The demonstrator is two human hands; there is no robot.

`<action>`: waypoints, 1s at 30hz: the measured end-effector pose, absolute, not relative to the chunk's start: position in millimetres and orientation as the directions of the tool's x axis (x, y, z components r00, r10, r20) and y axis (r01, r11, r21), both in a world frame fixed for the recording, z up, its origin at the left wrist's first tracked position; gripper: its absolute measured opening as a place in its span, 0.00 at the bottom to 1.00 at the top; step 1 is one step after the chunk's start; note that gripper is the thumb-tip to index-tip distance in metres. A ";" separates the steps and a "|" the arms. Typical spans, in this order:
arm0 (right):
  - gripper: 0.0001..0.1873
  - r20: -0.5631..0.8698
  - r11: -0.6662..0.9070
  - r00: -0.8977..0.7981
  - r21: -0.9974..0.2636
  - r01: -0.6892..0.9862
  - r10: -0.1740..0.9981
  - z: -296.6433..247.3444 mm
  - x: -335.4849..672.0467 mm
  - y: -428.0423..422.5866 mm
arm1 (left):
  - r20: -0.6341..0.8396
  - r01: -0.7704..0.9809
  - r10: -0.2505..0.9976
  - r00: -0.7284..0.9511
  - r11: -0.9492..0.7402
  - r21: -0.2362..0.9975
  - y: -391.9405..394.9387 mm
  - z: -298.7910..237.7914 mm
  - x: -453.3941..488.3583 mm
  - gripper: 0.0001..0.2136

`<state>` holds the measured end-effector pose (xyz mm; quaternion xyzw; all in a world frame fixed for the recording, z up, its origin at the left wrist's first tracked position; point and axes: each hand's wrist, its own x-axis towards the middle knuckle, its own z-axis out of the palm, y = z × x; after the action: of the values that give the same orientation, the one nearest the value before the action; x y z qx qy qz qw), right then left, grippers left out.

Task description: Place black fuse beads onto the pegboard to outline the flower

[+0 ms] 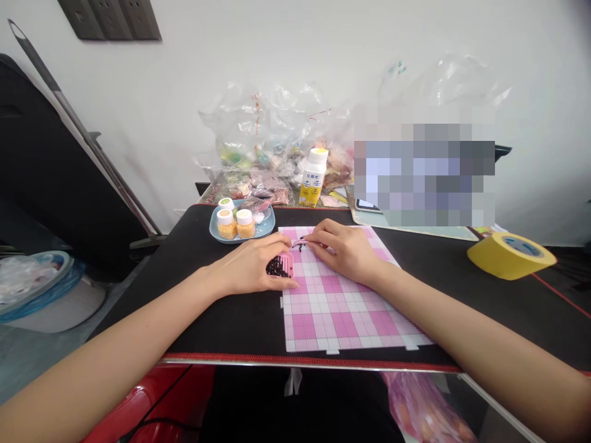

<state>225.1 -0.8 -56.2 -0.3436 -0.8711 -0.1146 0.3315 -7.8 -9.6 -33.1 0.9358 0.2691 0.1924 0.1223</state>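
Note:
My left hand [249, 263] is closed round a small pink ribbed tray [289, 264], thumb and fingers on its sides. Small black beads [277, 267] lie in the tray. Between the fingertips of my right hand [339, 249] is a thin pair of pink tweezers [300, 242], its curved tip pointing left toward my left fingers. A few more black beads [302, 248] show close to the tip, on the far left part of a pink-and-white checked pegboard [318, 311]. My right wrist and forearm pass over the board's right side.
A blue plate [215, 231] with small white-capped jars [245, 225] stands beyond my left hand. Behind are a yellow-and-white bottle [314, 178] and plastic bags [268, 141]. A yellow tape roll [503, 258] sits at right. A lined bin [60, 301] stands left of the black-topped table [203, 332].

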 end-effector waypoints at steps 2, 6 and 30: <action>0.14 0.653 0.738 -0.548 -0.026 0.674 0.523 -56.1 225.1 -0.8 | 0.296 0.452 0.548 0.783 -0.827 0.336 -9.2 -33.2 -8.0 0.21; 0.14 0.652 0.738 -0.544 -0.035 0.674 0.528 -56.4 224.9 -0.5 | 0.287 0.453 0.550 0.785 -0.824 0.341 -8.8 -33.0 -8.0 0.20; 0.12 0.699 0.729 -0.499 -0.048 0.682 0.513 -51.5 223.2 -6.0 | 0.258 0.472 0.563 0.785 -0.814 0.339 -10.0 -30.9 -8.8 0.19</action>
<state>223.2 -6.0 -51.5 -0.3485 -0.8576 -0.1180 0.3595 -8.8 -10.0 -30.9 0.9359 0.2767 0.1759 0.1291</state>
